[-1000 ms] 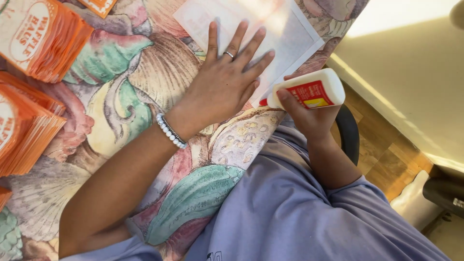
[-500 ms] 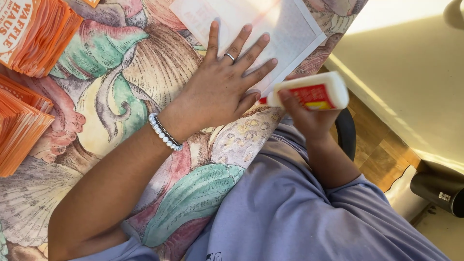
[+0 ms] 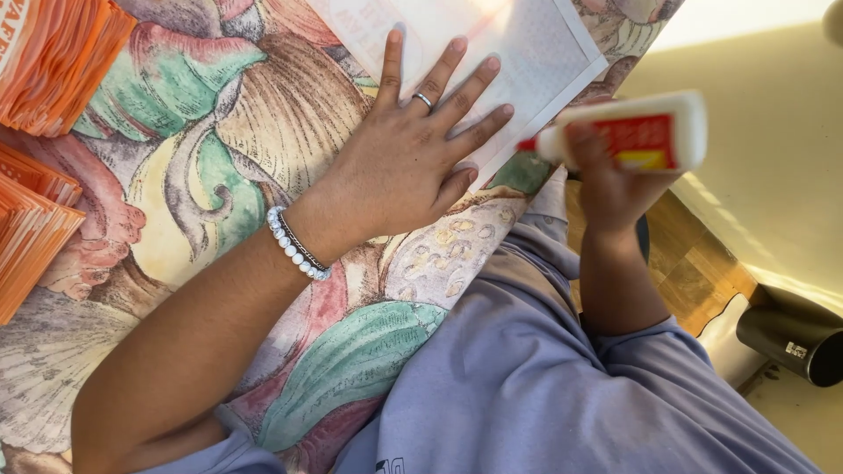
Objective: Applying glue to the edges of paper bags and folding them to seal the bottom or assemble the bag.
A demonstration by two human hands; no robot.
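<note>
Left hand (image 3: pixel 413 162) spread flat on white sheet (image 3: pixel 527 53); glue bottle (image 3: pixel 628 132) gripped in right hand (image 3: pixel 615 189), over patterned cloth (image 3: pixel 219 175).

We saw bright sunlight wash out the white sheet (image 3: pixel 527 53); beside it, the glue bottle (image 3: pixel 632 132) blurred.

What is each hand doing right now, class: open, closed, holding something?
Left hand: open, fingers spread, flat on the white sheet.
Right hand: closed round the glue bottle, nozzle towards the sheet's edge.
</note>
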